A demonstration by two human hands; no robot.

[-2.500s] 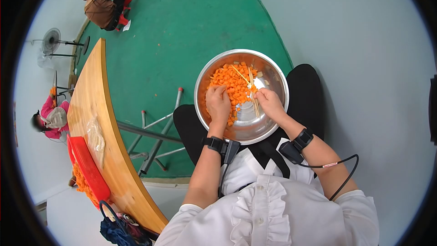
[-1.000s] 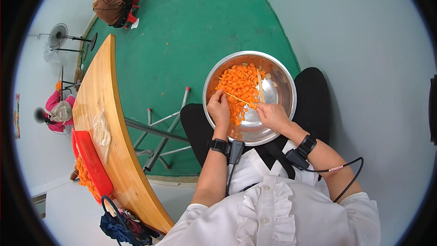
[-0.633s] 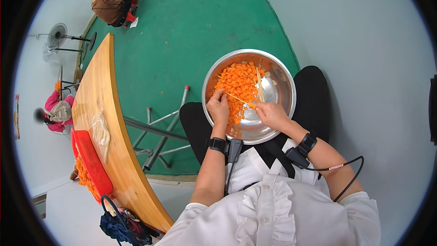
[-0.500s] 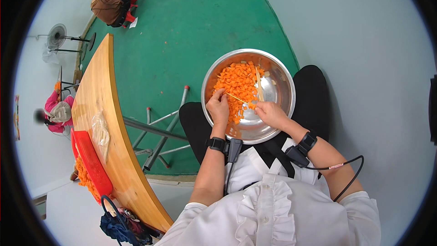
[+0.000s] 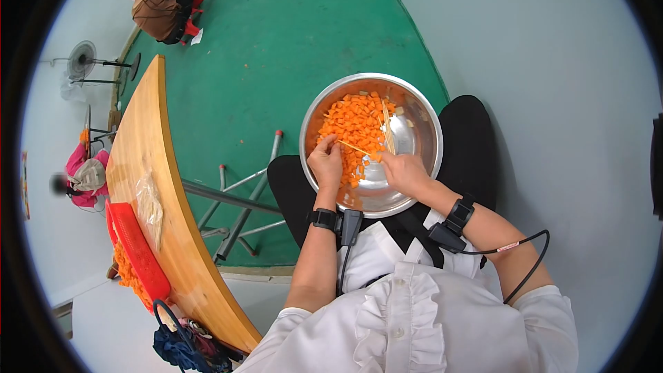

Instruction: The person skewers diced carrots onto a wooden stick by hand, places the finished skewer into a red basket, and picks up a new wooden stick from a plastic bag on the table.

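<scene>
A steel bowl (image 5: 423, 186) rests on my lap, with many diced carrot pieces (image 5: 352, 121) heaped toward its left side. Over the carrots, my left hand (image 5: 324, 163) pinches one end of a thin wooden skewer (image 5: 355, 147). At the skewer's other end, the fingers of my right hand (image 5: 407, 174) are closed on a small carrot piece (image 5: 376, 157), partly hidden by them. Several loose skewers (image 5: 388, 128) lie in the bowl beside the carrots, just above my right hand. A few pale pieces (image 5: 409, 123) sit on the bare steel.
On my left stands a wooden table (image 5: 200, 262) holding a bag of skewers (image 5: 148, 207) and a red basket (image 5: 141, 249) with carrots. Metal table legs (image 5: 238, 214) stand beside my knee. Two people (image 5: 157, 10) sit farther off, near a fan (image 5: 82, 59). A wall (image 5: 552, 97) rises on the right.
The whole view has shifted slightly, so the bowl and hands appear a little further left. Both hands keep their hold on the skewer and carrot piece.
</scene>
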